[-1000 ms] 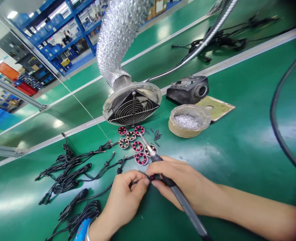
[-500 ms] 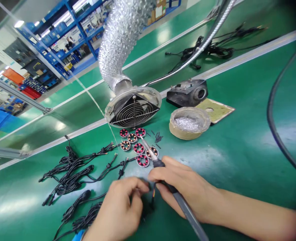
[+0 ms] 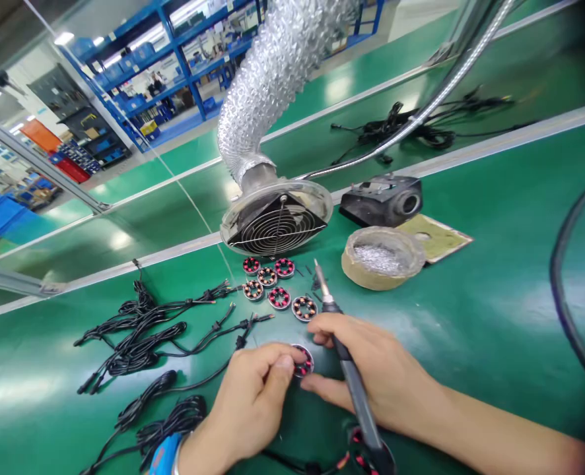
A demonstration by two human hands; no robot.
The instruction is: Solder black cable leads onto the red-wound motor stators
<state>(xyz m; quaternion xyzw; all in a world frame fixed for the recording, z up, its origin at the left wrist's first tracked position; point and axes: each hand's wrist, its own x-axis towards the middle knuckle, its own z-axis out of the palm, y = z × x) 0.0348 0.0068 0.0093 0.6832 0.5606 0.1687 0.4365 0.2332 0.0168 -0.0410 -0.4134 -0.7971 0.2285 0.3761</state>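
A blue wristband (image 3: 164, 455) circles the left wrist; whether it bears any lettering cannot be told from here. The left hand (image 3: 253, 390) has its thumb and index fingers closed on a red-wound ring (image 3: 309, 362), held just above or on the green table (image 3: 481, 343) in front of the person. The ring is a short metal hoop with red coils and dark segments spaced around its inside; the fingers hide its left part. The right hand (image 3: 379, 373) grips a soldering iron (image 3: 353, 377), slim and dark-handled, its bare metal tip aimed up and away. The right thumb is extended beside the held ring's lower edge; contact is hard to judge.

Beneath the iron's rear end, a second ring (image 3: 356, 437) with red coils is partly covered, its coloured wires leading into a black cable. Beyond the hands, six loose rings (image 3: 274, 300) lie grouped, some red, some copper-coloured. To the left are glossy bundles of black cables (image 3: 146, 310) with bared ends. To the right, a rough tan bowl (image 3: 366, 278) holds silvery, crumpled-looking scraps. A crinkled foil duct (image 3: 267, 92) ends in a round hood (image 3: 278, 227) with a concentric wire grille.
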